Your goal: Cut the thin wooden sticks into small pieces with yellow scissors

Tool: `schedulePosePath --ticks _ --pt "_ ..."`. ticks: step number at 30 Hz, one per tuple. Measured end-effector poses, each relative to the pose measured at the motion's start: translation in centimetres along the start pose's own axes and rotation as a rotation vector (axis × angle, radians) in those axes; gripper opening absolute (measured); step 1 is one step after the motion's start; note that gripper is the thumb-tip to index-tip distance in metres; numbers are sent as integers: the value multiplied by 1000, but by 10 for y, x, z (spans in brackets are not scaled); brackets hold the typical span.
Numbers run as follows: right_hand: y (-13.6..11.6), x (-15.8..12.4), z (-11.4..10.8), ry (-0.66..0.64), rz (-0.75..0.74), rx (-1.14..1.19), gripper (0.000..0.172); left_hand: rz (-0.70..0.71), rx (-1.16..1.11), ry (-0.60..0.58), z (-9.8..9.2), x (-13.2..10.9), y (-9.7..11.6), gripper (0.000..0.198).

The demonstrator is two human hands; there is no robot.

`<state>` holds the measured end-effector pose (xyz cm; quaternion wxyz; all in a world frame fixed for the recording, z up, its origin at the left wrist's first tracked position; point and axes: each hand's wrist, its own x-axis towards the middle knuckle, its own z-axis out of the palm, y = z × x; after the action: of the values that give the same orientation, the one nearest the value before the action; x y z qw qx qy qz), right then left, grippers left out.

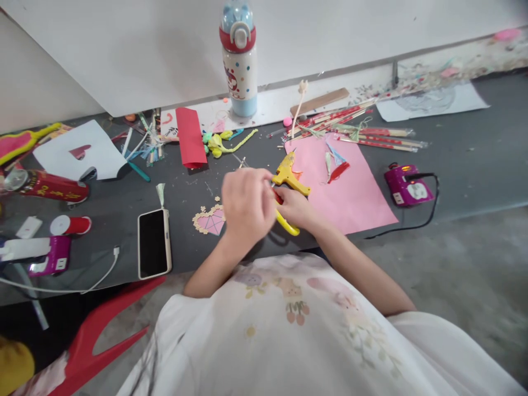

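Observation:
My right hand [295, 208] is closed around yellow-and-red handled pliers [285, 221], whose jaws are mostly hidden by my fingers. Close beside it, my left hand [246, 203] is curled with fingers pinched near the tool's front end; what it holds is hidden. Just beyond my hands lies a yellow glue gun [285, 169], partly over a pink sheet of paper [355, 192]. To the left of my left hand, partly covered by it, is a pink heart [211, 221] edged with small beige pieces.
A bottle [240, 71] stands at the back. Wrapped sticks [371, 135] lie right of centre, near a purple power adapter [408, 184] with a black cord. Leftward are a phone [154, 243], red folded paper [191, 137], a thread spool [71, 224] and a red can [53, 186].

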<state>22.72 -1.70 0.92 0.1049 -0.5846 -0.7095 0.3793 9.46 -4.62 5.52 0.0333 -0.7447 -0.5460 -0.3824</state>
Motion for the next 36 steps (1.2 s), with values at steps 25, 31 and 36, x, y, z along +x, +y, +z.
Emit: schedulePosePath --ticks 25,31,36 --pt "5 -26 -9 36 -83 -28 35 -137 198 -432 18 -18 -44 22" --pt "3 -38 -20 77 -233 -70 49 -100 61 -336 1 -19 -40 21" --pt "-1 -44 -24 99 -305 -89 51 -146 -21 -351 -10 -17 -33 28"
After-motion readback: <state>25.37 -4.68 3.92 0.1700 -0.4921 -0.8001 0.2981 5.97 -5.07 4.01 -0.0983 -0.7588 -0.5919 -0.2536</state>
